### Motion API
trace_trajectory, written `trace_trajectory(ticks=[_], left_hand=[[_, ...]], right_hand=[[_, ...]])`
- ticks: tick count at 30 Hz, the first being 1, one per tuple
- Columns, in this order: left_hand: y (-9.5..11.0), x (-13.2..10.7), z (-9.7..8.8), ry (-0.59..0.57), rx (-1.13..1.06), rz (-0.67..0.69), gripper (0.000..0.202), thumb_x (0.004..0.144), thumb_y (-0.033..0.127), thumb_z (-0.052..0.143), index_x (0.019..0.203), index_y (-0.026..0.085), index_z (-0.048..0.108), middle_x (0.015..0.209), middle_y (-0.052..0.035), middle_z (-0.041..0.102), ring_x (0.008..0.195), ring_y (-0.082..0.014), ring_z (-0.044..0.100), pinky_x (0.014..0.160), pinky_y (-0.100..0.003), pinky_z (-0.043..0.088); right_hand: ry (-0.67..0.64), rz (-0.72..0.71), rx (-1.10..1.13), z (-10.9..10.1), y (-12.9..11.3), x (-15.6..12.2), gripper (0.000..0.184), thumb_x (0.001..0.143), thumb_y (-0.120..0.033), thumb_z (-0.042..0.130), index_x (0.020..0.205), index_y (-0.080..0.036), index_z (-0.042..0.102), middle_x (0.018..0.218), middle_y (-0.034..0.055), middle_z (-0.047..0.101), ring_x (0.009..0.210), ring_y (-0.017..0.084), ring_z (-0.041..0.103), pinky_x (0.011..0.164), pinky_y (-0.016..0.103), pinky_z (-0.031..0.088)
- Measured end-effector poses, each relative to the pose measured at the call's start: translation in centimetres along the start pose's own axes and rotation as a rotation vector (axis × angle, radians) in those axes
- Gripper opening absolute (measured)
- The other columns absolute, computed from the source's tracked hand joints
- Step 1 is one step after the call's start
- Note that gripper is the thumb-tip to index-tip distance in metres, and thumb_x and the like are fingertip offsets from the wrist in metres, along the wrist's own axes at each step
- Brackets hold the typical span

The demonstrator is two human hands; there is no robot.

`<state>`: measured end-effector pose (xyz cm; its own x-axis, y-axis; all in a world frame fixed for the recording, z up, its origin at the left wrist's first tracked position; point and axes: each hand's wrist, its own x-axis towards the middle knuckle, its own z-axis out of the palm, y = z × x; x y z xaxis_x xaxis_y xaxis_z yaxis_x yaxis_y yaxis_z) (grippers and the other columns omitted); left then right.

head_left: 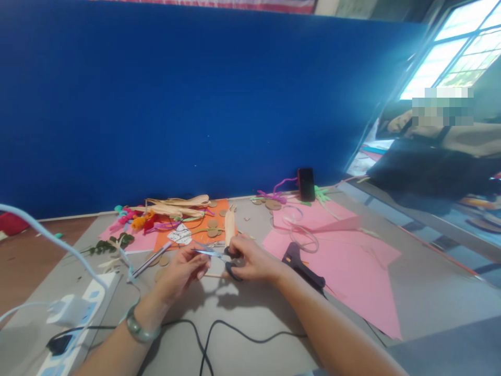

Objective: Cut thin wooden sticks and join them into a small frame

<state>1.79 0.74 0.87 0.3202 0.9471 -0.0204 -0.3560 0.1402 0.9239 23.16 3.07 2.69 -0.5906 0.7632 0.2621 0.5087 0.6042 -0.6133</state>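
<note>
My right hand [252, 261] is closed around the black handles of a pair of scissors [213, 253], whose blades point left and stand a little apart. The blade tips reach the fingertips of my left hand [180, 269]. That hand is closed with thumb and fingers together; whatever they pinch is too small or hidden to make out. A green bangle [141, 326] circles the left wrist. Just beyond the scissors lies a pale flat strip [229, 224] on orange paper [198, 219], near small round wood slices [212, 227]. A silver pen-like stick [152, 259] rests left of my left hand.
A black glue gun [303, 267] lies on pink paper [364, 282] at right. Black cable [250, 338] crosses the front; a white power strip [104, 284] stands left. Pale strips [180, 206], colourful yarn pieces [139, 222] and a phone [306, 184] line the blue partition [188, 104]. A person [469, 138] is at right.
</note>
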Motion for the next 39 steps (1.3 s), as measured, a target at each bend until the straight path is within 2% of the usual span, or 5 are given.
trace_trajectory(ticks=[16,23,28,32,39], left_hand=[[0.3,0.0,0.4,-0.014,-0.002,0.011,0.028,0.069,0.034,0.074,0.067,0.013,0.056,0.053,0.0041,0.049,0.041,-0.0029,0.036,0.041,-0.018,0.023],[0.2,-0.2,0.1,0.019,-0.013,-0.015,0.023,0.069,0.030,0.074,0.073,0.014,0.057,0.058,0.0032,0.053,0.042,-0.0029,0.040,0.041,-0.017,0.024],[0.3,0.0,0.0,0.054,-0.022,-0.027,0.023,0.070,0.030,0.073,0.074,0.015,0.057,0.059,0.0028,0.055,0.042,-0.0022,0.039,0.040,-0.016,0.022],[0.2,0.3,-0.1,0.095,-0.009,-0.024,0.024,0.069,0.031,0.074,0.076,0.015,0.058,0.062,0.0017,0.059,0.042,-0.0022,0.040,0.039,-0.015,0.022],[0.2,0.5,-0.1,0.188,0.096,-0.028,0.033,0.062,0.029,0.078,0.086,0.013,0.062,0.063,0.0007,0.061,0.043,-0.0033,0.042,0.038,-0.015,0.026]], right_hand=[[0.006,0.066,0.047,-0.2,-0.4,0.0,0.032,0.060,-0.024,0.071,0.066,-0.020,0.039,0.068,-0.0038,0.038,0.071,0.014,0.039,0.059,0.020,0.031],[0.095,0.076,0.130,0.6,0.8,0.3,0.032,0.067,-0.032,0.067,0.063,-0.020,0.038,0.064,-0.0046,0.041,0.062,0.011,0.040,0.055,0.020,0.030],[0.388,0.469,-0.287,-1.3,3.3,0.6,0.021,0.078,-0.036,0.055,0.071,-0.019,0.046,0.068,0.0010,0.054,0.065,0.015,0.048,0.062,0.026,0.033],[0.174,0.745,-0.678,-3.0,5.2,0.1,0.021,0.077,-0.032,0.057,0.086,-0.014,0.058,0.087,0.0121,0.062,0.085,0.025,0.057,0.076,0.035,0.033],[0.055,0.730,-0.670,-3.2,5.6,-0.3,0.015,0.068,-0.025,0.065,0.079,-0.015,0.063,0.088,0.0123,0.063,0.090,0.028,0.058,0.081,0.039,0.032]])
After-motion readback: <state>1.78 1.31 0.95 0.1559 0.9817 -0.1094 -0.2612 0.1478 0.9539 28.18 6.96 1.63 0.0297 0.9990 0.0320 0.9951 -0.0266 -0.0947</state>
